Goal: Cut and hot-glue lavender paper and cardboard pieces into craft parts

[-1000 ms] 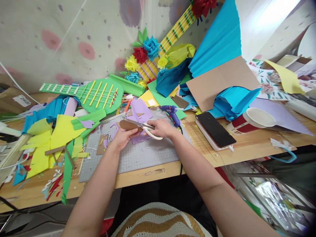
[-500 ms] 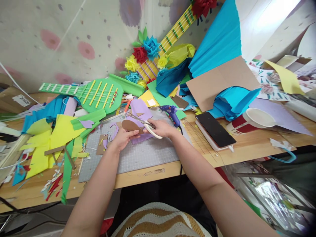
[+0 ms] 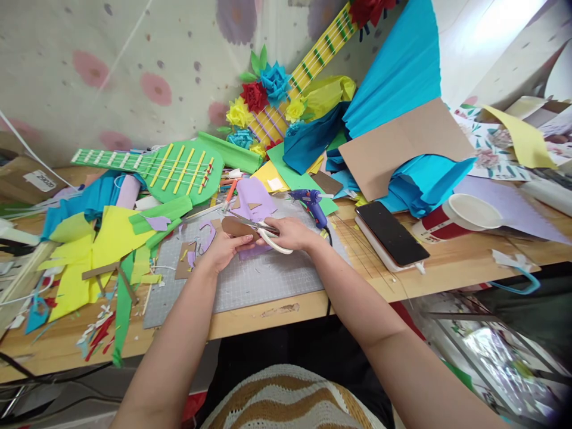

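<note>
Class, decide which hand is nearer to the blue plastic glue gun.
Right. The right hand, holding white-handled scissors, is just left of the glue gun; the left hand, holding rounded brown cardboard, is farther left.

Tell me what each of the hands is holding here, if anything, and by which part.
The left hand pinches the brown cardboard piece by its near edge. The right hand holds the scissors by the handles.

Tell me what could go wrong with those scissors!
The scissors in the right hand are close to the left hand holding the card, so a slip might nip its fingers. The glue gun lies near the right hand; if hot, it could burn. A bumped cup might spill onto the phone, if there's drink inside.
</note>
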`<state>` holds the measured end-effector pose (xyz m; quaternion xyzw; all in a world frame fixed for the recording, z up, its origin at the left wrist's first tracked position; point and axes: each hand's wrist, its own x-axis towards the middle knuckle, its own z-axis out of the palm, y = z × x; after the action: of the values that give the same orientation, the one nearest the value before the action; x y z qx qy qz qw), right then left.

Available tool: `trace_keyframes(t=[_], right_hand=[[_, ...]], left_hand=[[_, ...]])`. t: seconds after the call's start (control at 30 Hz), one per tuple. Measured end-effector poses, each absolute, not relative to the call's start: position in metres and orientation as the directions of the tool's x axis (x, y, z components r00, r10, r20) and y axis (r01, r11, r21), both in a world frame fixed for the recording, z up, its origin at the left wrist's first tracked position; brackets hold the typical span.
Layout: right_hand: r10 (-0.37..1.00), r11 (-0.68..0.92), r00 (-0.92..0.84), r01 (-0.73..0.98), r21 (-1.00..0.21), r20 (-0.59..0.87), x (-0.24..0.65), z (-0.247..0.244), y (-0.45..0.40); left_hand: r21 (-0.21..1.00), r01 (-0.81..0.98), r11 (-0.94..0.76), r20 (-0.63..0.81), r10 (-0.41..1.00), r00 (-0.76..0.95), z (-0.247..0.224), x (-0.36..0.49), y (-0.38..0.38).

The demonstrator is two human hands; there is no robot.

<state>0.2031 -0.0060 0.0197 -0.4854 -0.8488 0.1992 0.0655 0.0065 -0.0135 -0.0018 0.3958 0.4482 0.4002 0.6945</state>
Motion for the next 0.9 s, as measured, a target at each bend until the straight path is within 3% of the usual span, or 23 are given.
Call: trace_keyframes(t=[0.43, 0.67, 0.9], right_hand=[[0.874, 0.432, -0.485, 0.8, -0.417, -0.024, 0.206, 0.021, -0.0049], [0.875, 0.396, -0.481, 0.768, -0.504, -0.046, 0.2084, 0.0195, -0.002], [0.847, 0.432, -0.521, 0.792, -0.432, -0.107, 0.205, 0.0168, -0.0033]], left_hand=[[0.915, -0.19, 0.355, -0.298, 0.915, 0.271, -0.0029, 0.0052, -0.0131], [0.923, -0.14, 0.358, -0.305, 0.904, 0.301, 0.0008, 0.0045, -0.0146], [0.924, -0.124, 0.361, -0.304, 0.893, 0.331, -0.0011, 0.0054, -0.0139]])
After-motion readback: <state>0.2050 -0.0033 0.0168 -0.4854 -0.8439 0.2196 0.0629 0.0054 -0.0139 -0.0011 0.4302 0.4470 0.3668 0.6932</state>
